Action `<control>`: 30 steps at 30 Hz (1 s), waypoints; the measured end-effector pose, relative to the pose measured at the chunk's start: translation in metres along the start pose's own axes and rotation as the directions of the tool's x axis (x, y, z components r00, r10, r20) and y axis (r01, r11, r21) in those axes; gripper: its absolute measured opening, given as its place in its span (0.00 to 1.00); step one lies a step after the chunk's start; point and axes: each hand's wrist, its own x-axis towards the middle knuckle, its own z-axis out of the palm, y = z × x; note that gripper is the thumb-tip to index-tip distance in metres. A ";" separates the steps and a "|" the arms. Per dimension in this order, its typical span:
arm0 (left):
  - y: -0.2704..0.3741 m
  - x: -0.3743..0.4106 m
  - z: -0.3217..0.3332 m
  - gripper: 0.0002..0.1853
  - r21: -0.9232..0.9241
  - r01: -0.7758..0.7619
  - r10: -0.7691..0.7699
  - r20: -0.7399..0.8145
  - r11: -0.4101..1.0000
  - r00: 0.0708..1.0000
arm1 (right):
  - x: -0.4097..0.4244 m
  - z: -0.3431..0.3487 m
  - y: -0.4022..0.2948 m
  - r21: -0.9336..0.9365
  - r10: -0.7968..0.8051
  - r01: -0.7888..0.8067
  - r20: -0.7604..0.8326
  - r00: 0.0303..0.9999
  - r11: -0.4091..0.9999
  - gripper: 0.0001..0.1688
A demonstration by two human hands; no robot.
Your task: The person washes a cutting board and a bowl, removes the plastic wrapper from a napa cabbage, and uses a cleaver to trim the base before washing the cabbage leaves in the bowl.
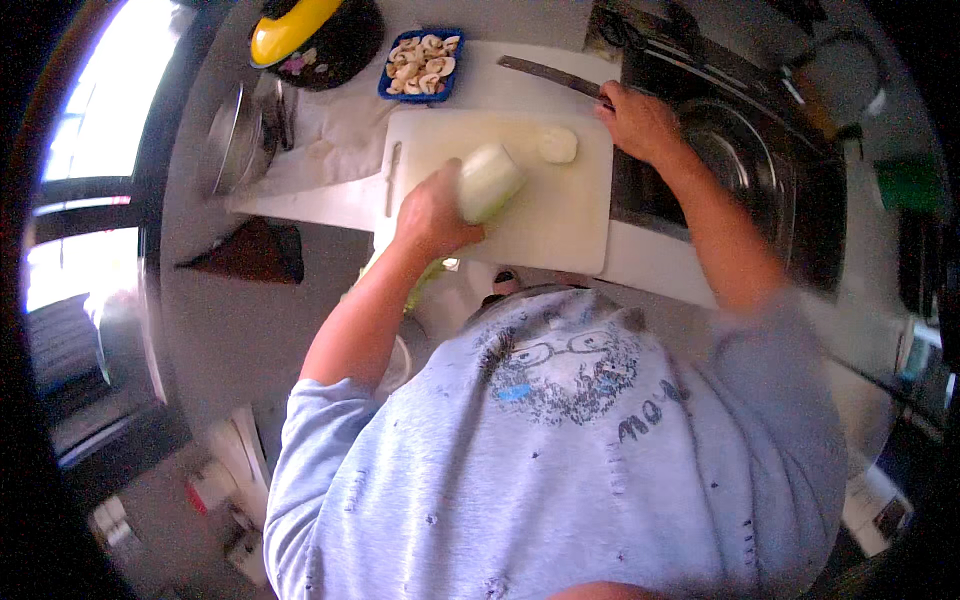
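Note:
My left hand [433,214] grips a pale leafy vegetable, probably a napa cabbage [489,180], tilted over the white cutting board [555,225]. Its trimmed end points up and to the right. Frilly yellow-green leaves [424,285] show below my wrist, past the board's near edge. My palm hides the vegetable's middle. In my right hand [637,120] is a kitchen knife [551,75], held by the handle beyond the board's far right corner. Its blade points left over the white counter. A round cut-off end piece [558,145] lies on the board's right part.
Behind the board stands a blue tray [385,90] of sliced mushrooms. A dark pot with a yellow-handled thing [292,34] is farther left, near a shiny metal bowl [232,142]. To the right is a dark stovetop with a round glass lid or pan [731,150].

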 end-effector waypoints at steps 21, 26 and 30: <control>-0.050 -0.272 0.003 0.45 -0.195 0.494 -0.421 -0.814 0.847 0.401 | 0.029 0.072 -0.023 -0.047 -0.383 0.397 0.182 0.905 0.916 0.30; -0.082 -0.378 0.033 0.44 -0.405 0.577 -0.559 -0.822 0.709 0.110 | 0.039 0.126 -0.021 0.209 -0.242 0.186 0.283 0.928 0.960 0.35; -0.109 -0.479 0.060 0.41 -0.715 0.217 -0.689 -0.699 0.664 -0.194 | -0.059 0.119 -0.191 0.708 -0.417 -0.005 0.422 0.805 0.707 0.21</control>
